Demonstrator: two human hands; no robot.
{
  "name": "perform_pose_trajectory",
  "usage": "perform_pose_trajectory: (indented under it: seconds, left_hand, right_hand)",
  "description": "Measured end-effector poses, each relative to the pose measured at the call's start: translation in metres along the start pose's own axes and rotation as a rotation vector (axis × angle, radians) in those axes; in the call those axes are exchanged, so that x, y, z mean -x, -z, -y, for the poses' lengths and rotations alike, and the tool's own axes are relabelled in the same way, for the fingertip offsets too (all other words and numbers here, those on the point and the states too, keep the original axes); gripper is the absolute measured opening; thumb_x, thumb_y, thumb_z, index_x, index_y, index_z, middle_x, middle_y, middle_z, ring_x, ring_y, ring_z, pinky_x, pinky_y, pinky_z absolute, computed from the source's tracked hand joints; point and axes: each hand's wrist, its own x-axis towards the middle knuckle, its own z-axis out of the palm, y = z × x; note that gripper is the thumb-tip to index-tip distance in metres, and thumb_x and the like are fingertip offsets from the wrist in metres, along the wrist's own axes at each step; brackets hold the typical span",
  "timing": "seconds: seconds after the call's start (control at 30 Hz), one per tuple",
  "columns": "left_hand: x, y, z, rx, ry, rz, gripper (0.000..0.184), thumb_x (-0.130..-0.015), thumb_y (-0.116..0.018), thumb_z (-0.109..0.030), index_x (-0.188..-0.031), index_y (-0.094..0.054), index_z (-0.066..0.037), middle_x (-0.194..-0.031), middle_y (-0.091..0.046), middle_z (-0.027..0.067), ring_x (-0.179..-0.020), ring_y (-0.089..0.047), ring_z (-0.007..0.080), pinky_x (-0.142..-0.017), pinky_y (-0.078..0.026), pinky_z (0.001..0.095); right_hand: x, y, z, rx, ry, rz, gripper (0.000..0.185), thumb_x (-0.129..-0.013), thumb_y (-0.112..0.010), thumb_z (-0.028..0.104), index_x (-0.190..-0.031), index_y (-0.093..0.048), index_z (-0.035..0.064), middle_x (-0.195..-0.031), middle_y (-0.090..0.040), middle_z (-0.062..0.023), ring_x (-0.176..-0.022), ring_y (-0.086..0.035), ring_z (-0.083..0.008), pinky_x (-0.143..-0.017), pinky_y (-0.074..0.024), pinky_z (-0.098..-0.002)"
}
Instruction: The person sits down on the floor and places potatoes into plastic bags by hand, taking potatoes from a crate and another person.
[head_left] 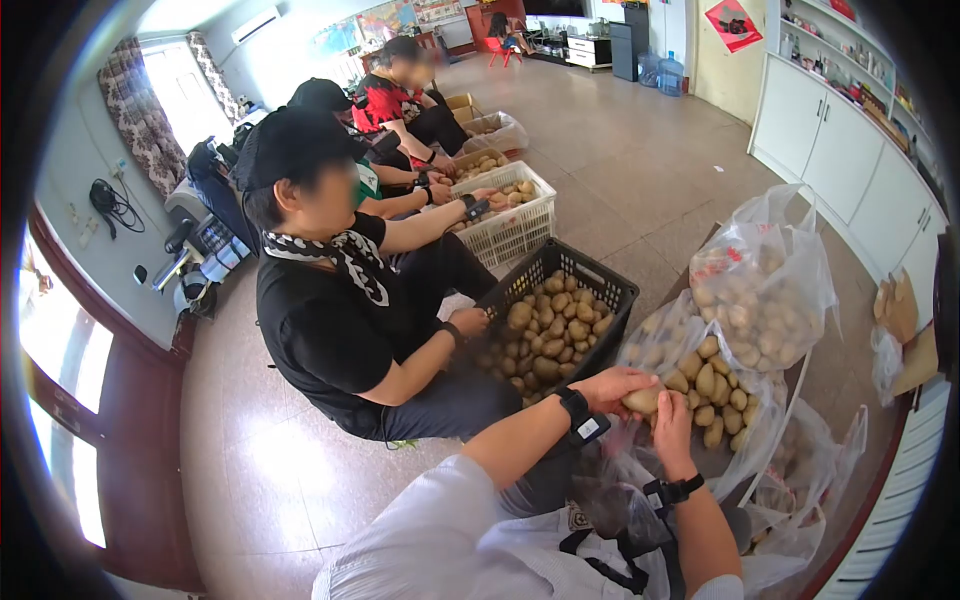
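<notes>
A single potato (642, 401) is held between my two hands, above the near edge of an open clear plastic bag. My left hand (612, 388) has its fingers closed on the potato from the left. My right hand (672, 425) grips the same potato from the right. Loose potatoes (712, 388) lie in the open bag just to the right of my hands. Behind them stands a fuller plastic bag of potatoes (758, 300). A black crate (625, 292) filled with potatoes is to the left, beyond my left hand.
Close on the left sits a person in black (320, 330) beside the black crate. Farther back are a white crate (510, 232) with potatoes and more seated people. More plastic bags (815, 480) lie at the right. White cabinets (845, 150) line the right wall.
</notes>
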Motion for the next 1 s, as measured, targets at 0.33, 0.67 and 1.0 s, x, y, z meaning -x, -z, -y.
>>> perform_pose_trajectory:
  seconds: [0.33, 0.67, 1.0]
  left_hand:
    - [-0.011, 0.041, 0.003, 0.363, -0.183, -0.431, 0.035, -0.097, -0.058, -0.041, -0.113, -0.056, -0.01, -0.091, -0.065, 0.0057, -0.063, -0.064, 0.0171, -0.051, -0.052, 0.0294]
    - [-0.03, 0.133, 0.044, 0.436, -0.216, -0.727, 0.029, -0.097, -0.053, -0.029, -0.115, -0.053, -0.006, -0.094, -0.061, 0.0118, -0.066, -0.062, 0.0256, -0.056, -0.056, 0.0387]
    - [-0.059, 0.213, 0.105, -0.161, -0.334, -0.816, 0.017, -0.082, -0.07, -0.017, -0.078, -0.067, -0.001, -0.08, -0.068, 0.0169, -0.071, -0.067, 0.0315, -0.061, -0.054, 0.0428]
  right_hand:
    - [0.033, 0.034, -0.115, 0.415, -0.073, -0.16, 0.036, -0.091, -0.062, 0.019, -0.118, -0.052, -0.0013, -0.12, -0.055, -0.0227, -0.109, -0.054, -0.0384, -0.092, -0.0438, -0.0443]
    - [0.051, 0.031, -0.139, 0.578, -0.349, -0.173, 0.049, -0.083, -0.068, 0.011, -0.127, -0.049, -0.0003, -0.132, -0.046, -0.0244, -0.122, -0.044, -0.0436, -0.105, -0.0372, -0.0487]
    - [0.039, 0.042, -0.134, 0.593, -0.223, -0.291, 0.059, -0.08, -0.07, 0.008, -0.13, -0.041, -0.0039, -0.135, -0.042, -0.0262, -0.123, -0.043, -0.0444, -0.105, -0.0374, -0.0497]
